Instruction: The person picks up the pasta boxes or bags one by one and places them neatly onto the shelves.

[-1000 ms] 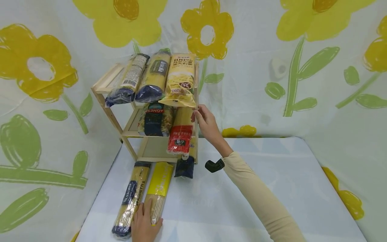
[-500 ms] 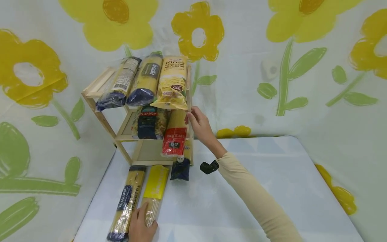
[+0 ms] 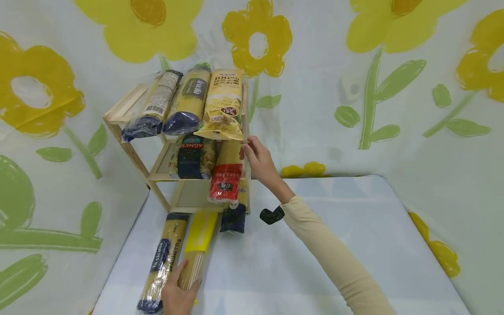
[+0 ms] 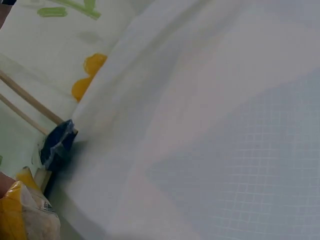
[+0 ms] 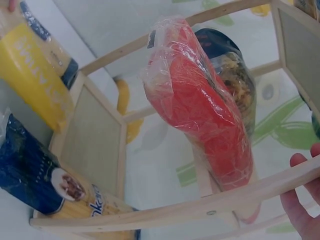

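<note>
My left hand [image 3: 179, 288] grips the near part of a yellow-labelled pack of spaghetti [image 3: 201, 229], thumb and fingers on opposite sides. The pack's far end is at the bottom shelf's front edge; in the left wrist view only a corner of the wrapper [image 4: 30, 215] shows. My right hand [image 3: 261, 162] holds the right side of a wooden rack [image 3: 130, 152]. Its fingers curl around a wooden bar [image 5: 165, 212] in the right wrist view. Close beside it, a red-labelled spaghetti pack [image 3: 226, 179] juts from the middle shelf.
A spaghetti pack with dark blue ends [image 3: 161, 258] lies left of the left hand. A blue-ended pasta pack [image 3: 233, 218] sticks out at the bottom right. An Agnesi pasta bag [image 3: 193, 157] sits on the middle shelf; several packs, including a yellow noodle pack [image 3: 224, 105], lie on top.
My left hand has gone from resting on the yellow-labelled spaghetti pack to gripping it by its sides, and the pack has shifted slightly toward the rack. The right hand keeps its hold.
</note>
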{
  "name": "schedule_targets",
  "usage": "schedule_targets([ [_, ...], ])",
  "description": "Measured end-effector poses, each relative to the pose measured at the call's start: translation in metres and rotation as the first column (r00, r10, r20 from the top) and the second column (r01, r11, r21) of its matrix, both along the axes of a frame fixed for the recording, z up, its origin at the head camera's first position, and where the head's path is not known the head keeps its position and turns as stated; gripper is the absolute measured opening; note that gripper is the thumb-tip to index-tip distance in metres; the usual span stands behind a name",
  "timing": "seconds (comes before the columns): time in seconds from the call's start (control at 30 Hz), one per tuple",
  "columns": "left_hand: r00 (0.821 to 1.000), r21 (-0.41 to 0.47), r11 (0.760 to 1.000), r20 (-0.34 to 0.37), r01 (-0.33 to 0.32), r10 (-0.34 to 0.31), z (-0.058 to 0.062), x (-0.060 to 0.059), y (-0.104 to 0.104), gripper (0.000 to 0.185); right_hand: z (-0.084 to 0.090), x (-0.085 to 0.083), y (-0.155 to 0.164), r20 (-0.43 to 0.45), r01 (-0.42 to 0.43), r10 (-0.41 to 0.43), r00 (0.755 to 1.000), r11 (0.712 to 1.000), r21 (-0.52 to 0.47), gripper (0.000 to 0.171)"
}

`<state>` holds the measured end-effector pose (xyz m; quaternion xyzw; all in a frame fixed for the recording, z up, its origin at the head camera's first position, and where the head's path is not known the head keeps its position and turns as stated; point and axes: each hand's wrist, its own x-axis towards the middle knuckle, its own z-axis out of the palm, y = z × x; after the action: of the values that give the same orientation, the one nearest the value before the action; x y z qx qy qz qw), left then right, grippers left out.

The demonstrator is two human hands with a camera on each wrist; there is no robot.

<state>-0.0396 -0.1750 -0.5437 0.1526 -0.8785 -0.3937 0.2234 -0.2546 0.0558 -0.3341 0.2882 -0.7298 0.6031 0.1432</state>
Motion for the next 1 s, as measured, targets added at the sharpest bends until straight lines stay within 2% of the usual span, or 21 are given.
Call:
schedule_targets([
  [0.17,0.998,0.023,0.999,-0.049,0.043,-0.042,0.008,-0.008,-0.002,0.064,0.006,0.005,0.003,0.013,0.022,-0.022,1.0,0.999,0.026,0.016],
  [0.53,0.997,0.086,0.994,-0.03,0.07,-0.068,0.032,-0.031,-0.007,0.062,0.004,0.003,0.003,-0.003,0.008,-0.008,1.0,1.0,0.017,0.018],
  [0.83,0.985,0.073,0.992,-0.146,0.104,-0.092,0.041,-0.062,-0.009,0.059,0.005,0.002,0.003,-0.002,0.006,-0.006,1.0,1.0,0.026,0.019],
  [1.0,0.978,0.063,0.99,-0.177,0.126,-0.113,0.043,-0.082,-0.009,0.057,0.005,0.002,0.002,-0.004,0.001,-0.001,1.0,1.0,0.024,0.019],
])
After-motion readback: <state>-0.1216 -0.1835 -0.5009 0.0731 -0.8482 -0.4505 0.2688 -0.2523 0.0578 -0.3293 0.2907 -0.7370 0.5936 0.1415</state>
